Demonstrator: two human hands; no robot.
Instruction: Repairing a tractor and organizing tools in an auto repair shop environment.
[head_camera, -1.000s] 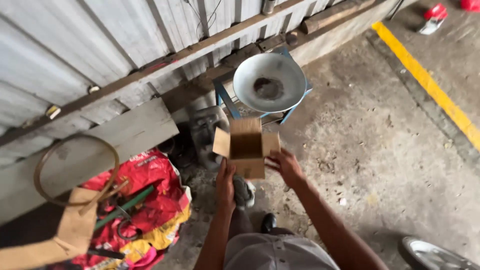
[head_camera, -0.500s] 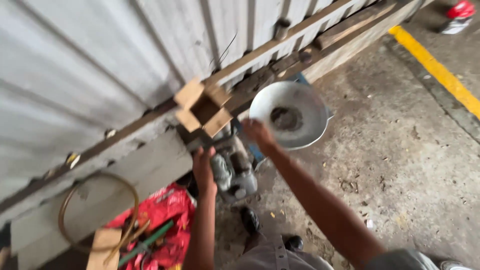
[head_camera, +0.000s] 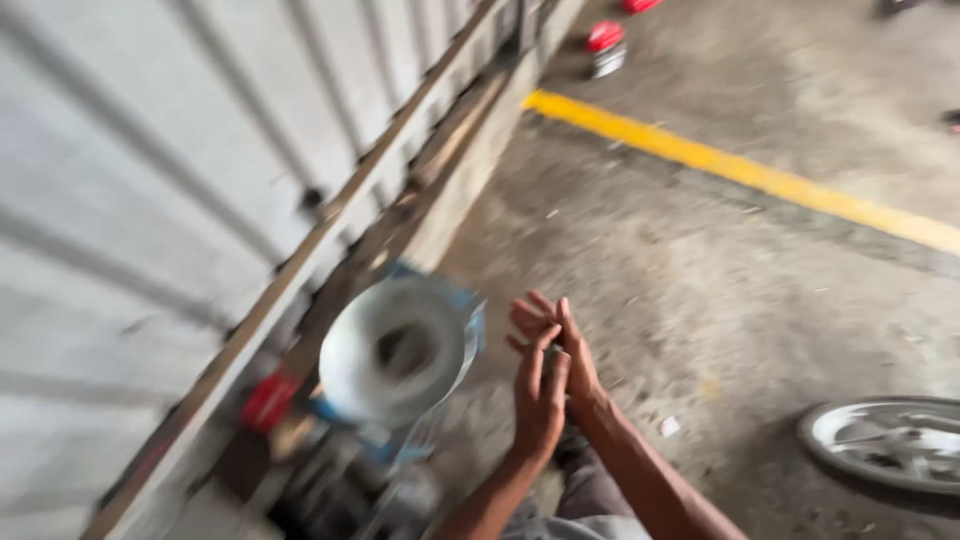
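Both hands meet lower centre of frame, palms pressed flat together, fingers straight and spread slightly at the tips. Left hand (head_camera: 538, 405) is in front, right hand (head_camera: 560, 345) behind it and a bit higher. Neither has hold of anything; they touch only each other.

Nearest item: round grey metal funnel-shaped bowl (head_camera: 395, 350) just left of the hands, not touching them. Dark patch at its centre. It sits on a blue frame (head_camera: 462, 318) visible at its rim.

Below the bowl, bottom left-centre: dark machine body (head_camera: 350, 490), too blurred for detail. Small red part (head_camera: 265, 400) to its left.

Left half of frame: pale corrugated metal wall (head_camera: 130, 180) with a brown rail (head_camera: 340, 210) running diagonally along it.

Right half: grey concrete floor (head_camera: 720, 300), yellow painted line (head_camera: 740, 170) crossing upper right. Silver wheel rim (head_camera: 885, 440) at lower right edge, well apart from the hands. Red-and-white object (head_camera: 604, 45) at top centre, blurred.
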